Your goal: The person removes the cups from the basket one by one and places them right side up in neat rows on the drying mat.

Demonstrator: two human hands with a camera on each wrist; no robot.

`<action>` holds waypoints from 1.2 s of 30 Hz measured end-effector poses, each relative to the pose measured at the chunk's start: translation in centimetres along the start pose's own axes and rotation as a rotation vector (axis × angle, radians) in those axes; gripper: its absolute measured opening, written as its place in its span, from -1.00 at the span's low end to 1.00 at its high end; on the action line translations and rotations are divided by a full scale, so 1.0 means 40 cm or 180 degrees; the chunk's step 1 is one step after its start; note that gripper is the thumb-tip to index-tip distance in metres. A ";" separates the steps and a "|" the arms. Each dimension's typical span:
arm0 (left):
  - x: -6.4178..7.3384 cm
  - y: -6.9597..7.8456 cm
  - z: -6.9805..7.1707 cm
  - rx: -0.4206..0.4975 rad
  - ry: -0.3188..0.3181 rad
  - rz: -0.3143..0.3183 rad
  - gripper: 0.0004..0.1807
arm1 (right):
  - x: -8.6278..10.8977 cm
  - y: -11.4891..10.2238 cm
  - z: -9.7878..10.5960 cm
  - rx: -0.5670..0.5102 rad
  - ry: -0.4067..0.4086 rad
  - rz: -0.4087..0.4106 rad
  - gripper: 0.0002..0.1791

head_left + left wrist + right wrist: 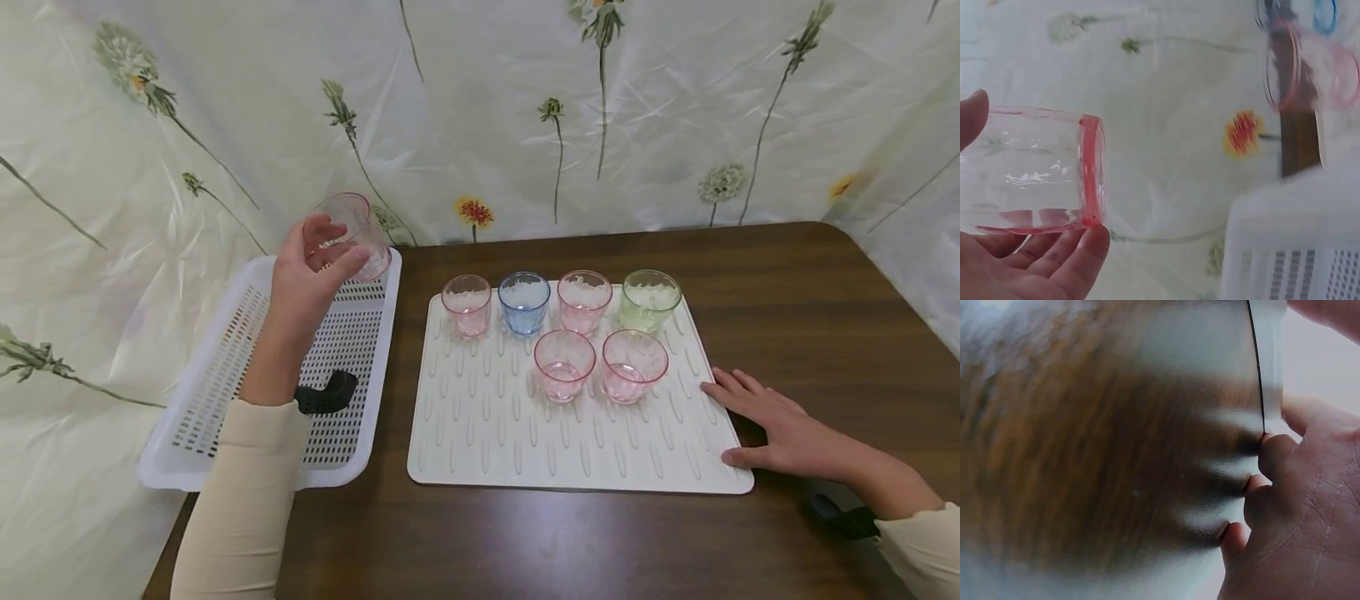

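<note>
My left hand (pixel 311 267) grips a clear glass with a pink rim (pixel 356 237), tilted, above the far end of the white basket (pixel 386 350). In the left wrist view the thumb and fingers lie on opposite sides of this glass (pixel 1035 169). On the white ribbed drying mat (pixel 480 450) stand several upright glasses: a back row with a blue glass (pixel 524 307), a green glass (pixel 648 304) and pink ones, and two pink glasses (pixel 564 367) in front. My right hand (pixel 772 429) rests on the table, fingers spread, at the mat's right edge.
The perforated basket stands left of the mat on the dark wooden table (pixel 810 300). A curtain with a flower print (pixel 480 125) hangs behind and to the left. Black wrist gear (pixel 330 393) shows below the left hand, over the basket.
</note>
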State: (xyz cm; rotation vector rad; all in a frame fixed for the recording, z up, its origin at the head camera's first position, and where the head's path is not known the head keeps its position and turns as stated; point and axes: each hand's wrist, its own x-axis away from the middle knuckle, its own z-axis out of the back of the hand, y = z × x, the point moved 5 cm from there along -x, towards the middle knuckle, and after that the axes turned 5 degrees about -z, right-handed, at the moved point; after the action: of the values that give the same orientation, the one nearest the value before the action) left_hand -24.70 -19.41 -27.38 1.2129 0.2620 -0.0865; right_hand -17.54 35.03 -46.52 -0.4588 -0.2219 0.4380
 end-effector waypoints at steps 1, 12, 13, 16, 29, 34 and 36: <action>0.008 0.010 -0.009 0.0046 -0.0010 -0.0037 -0.25 | 0.000 0.000 0.002 -0.0003 -0.0005 -0.0009 0.06; 0.076 0.061 -0.102 0.0637 0.0057 -0.0246 -0.29 | -0.001 -0.001 0.004 -0.0016 -0.0022 -0.0061 0.06; 0.082 0.062 -0.112 0.0649 0.0041 -0.0273 -0.29 | 0.000 -0.001 0.003 -0.0019 -0.0016 -0.0069 0.05; 0.100 0.063 -0.147 0.0589 -0.0005 -0.0425 -0.25 | 0.001 0.000 0.002 -0.0020 -0.0024 -0.0088 0.04; 0.170 -0.026 -0.301 0.0168 -0.0248 -0.0183 -0.13 | 0.003 -0.004 -0.002 -0.0029 -0.0010 -0.0038 0.06; 0.188 -0.083 -0.328 -0.0002 -0.0445 0.0010 -0.10 | 0.002 0.000 -0.001 -0.0086 -0.0029 -0.0086 0.04; 0.194 -0.112 -0.340 -0.0061 -0.0554 0.0115 -0.10 | 0.002 0.000 0.002 -0.0042 -0.0021 -0.0055 0.05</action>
State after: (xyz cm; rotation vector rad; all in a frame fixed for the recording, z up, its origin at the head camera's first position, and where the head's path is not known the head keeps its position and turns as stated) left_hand -20.20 -7.71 -37.79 1.1827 0.0888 -0.1568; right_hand -17.50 35.09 -46.42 -0.4680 -0.2352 0.4213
